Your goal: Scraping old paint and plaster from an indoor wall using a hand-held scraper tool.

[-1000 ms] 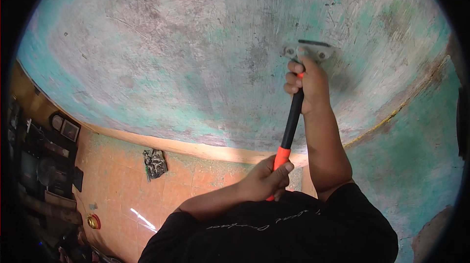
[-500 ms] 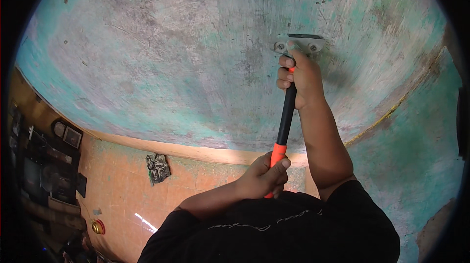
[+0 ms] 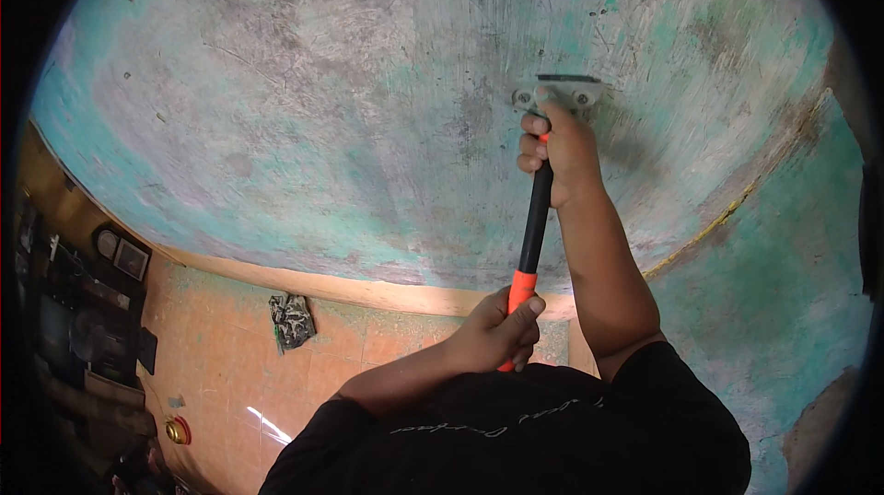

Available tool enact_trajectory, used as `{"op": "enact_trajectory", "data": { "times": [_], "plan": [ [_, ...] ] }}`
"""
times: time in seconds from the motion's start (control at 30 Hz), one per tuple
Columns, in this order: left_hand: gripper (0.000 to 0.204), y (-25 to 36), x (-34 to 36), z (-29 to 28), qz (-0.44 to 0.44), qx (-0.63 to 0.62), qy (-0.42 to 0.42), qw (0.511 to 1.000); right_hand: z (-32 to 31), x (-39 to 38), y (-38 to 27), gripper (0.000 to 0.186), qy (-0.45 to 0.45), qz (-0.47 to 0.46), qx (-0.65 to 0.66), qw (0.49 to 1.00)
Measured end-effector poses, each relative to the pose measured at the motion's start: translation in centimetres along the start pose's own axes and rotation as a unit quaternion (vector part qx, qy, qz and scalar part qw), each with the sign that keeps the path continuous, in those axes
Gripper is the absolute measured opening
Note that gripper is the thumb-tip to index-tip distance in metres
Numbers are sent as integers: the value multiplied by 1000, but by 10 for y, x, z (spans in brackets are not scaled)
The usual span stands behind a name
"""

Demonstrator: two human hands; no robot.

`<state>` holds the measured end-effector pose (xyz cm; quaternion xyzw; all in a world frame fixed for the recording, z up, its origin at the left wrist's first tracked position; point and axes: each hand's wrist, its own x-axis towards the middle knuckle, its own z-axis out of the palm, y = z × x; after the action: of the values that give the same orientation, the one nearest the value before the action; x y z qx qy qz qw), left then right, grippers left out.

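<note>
A long-handled scraper (image 3: 534, 226) with a black and orange shaft is held in both hands. My right hand (image 3: 564, 147) wraps the shaft just below the wide metal head, its thumb pressed on the head between two screws. Lower down, my left hand (image 3: 505, 327) is closed around the orange grip, close to my black shirt. The dark blade edge points up and lies at the wall (image 3: 350, 127), whose surface is worn turquoise paint with grey, scratched patches. Whether the whole edge touches the wall cannot be made out.
Below the wall runs an orange tiled floor (image 3: 341, 375) strewn with paint flakes. A crumpled black-and-white bag or cloth (image 3: 293, 322) lies near its base. At the left are dark furniture (image 3: 87, 329) and a gold-and-red round object (image 3: 178, 430). Another turquoise wall (image 3: 746, 302) meets at the right corner.
The scraper head has slid slightly down the wall, with my right hand still on it. My left hand keeps its grip and has hardly moved. The view has shifted slightly.
</note>
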<state>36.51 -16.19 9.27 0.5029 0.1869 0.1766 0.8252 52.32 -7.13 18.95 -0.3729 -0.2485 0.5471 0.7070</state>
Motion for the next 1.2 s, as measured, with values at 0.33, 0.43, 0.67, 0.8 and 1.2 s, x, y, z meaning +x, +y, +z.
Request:
{"op": "enact_trajectory", "data": {
  "times": [0.33,0.43,0.67,0.8,1.2],
  "plan": [
    [30,8,5,6,3,8,-1,1000,-6,1,-14,18,-8,-26,24,999],
    [29,5,3,11,-2,5,-2,1000,-11,-3,-11,18,-7,-22,24,999],
    [30,12,5,14,1,6,-8,1000,-10,-2,-20,12,-15,-23,40,999],
    [29,-5,8,14,-24,2,1,1000,-19,-6,-10,14,8,-19,5,1000],
    [27,2,13,10,-19,8,-20,1000,-23,0,-16,13,2,-26,34,999]
  ]
}}
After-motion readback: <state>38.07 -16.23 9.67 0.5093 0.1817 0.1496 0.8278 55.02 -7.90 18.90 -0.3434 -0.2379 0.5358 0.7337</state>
